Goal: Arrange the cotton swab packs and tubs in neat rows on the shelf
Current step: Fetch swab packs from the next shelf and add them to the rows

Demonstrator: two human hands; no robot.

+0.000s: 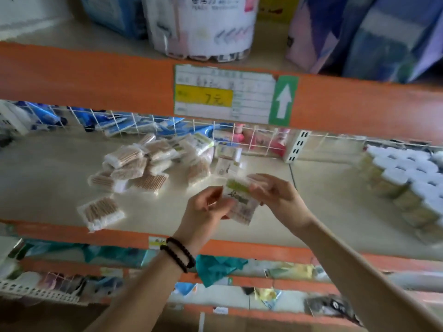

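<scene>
Pack (pixel 239 202): light, soft, slippery film; pinch its edges.
Hands: your left hand (pixel 206 207) and right hand (pixel 278 197) pinch it.
Loose packs (pixel 141 161): ten o'clock.

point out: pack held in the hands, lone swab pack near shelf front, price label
held pack (pixel 239 200), head view, printed middle.
lone swab pack (pixel 102 213), head view, centre of wrapper.
price label (pixel 203 96), head view, yellow band.

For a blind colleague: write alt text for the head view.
Both hands, left and right, hold a swab pack over a shelf. Loose packs lie left; white-lidded tubs stand in rows right.
</scene>
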